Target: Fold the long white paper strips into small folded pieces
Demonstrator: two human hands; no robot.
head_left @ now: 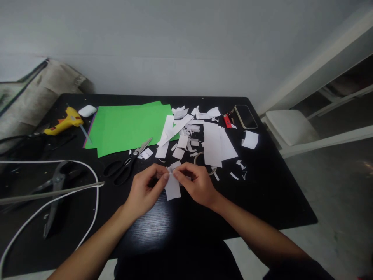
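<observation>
Left hand [147, 187] and right hand [196, 182]: fingertips pinched nearly closed on one small white paper strip [173, 189], held between them over the near-middle of the black tabletop [271, 194]. Strip's lower end hangs toward the near side; its top looks creased, too small to tell how.

Just left of left hand: black-handled scissors [127, 162], blades partly apart, tips toward far right. Beyond them, bright green paper sheets [131, 126], stacked. Far left: yellow glue gun [67, 121], white rounded plastic case [87, 111] beside it. Near left: large dark metal shears [55, 190], white cable [94, 217] looping around.

Beyond right hand: loose white paper scraps, wide white paper pieces [212, 144] partly over a tape roll [199, 158]. Far right: red lighter [227, 121], dark-screened phone [246, 116].
</observation>
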